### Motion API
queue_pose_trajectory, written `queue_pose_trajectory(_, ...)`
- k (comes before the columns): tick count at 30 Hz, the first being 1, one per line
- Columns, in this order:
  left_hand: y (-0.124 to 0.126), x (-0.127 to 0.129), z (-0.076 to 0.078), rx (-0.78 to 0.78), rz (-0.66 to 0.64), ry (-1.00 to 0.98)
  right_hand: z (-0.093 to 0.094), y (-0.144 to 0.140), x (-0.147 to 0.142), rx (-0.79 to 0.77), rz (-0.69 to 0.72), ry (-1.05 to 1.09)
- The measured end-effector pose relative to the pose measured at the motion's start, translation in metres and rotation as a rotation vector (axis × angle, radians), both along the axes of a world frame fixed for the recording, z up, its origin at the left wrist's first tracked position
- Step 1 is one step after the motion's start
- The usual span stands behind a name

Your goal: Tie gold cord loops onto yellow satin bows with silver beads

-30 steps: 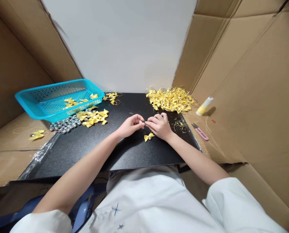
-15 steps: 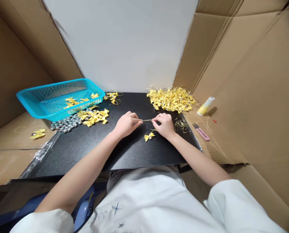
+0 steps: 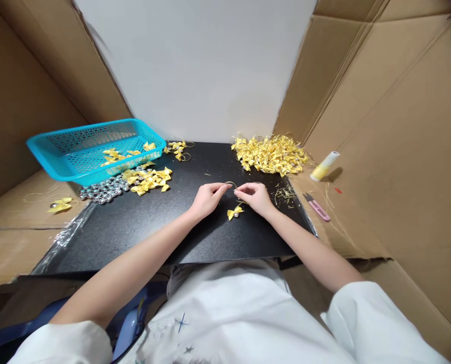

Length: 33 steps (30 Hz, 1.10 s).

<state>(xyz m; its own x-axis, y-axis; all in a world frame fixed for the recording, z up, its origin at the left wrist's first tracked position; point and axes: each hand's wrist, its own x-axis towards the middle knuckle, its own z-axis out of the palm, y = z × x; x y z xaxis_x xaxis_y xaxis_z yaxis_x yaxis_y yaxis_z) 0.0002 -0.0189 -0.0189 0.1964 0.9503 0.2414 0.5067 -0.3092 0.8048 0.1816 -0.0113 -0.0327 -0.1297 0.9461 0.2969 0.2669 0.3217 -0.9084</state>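
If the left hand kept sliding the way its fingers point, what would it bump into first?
Most likely the right hand: the left hand points rightward at it, fingertips almost meeting over the gold cord.

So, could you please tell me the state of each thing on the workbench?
left hand: pinching gold thread
right hand: pinching the thread
gold thread: looped between the hands
yellow bow: lying below the hands
blue basket: tilted, few bows inside
snips: lying unused
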Motion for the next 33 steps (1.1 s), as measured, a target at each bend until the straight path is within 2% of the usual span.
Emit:
queue_pose_trajectory(5, 0.001, 0.002, -0.003, -0.045, 0.050, -0.119, 0.000, -0.002, -0.002, -0.113, 0.036, 0.164)
queue_pose_trajectory(17, -0.003, 0.009, -0.005, -0.152, 0.137, -0.358, 0.001, -0.003, -0.006, -0.264, -0.002, 0.446)
queue_pose_trajectory(33, -0.005, 0.014, -0.008, -0.160, 0.037, -0.497, -0.002, -0.004, -0.010, -0.376, -0.044, 0.606)
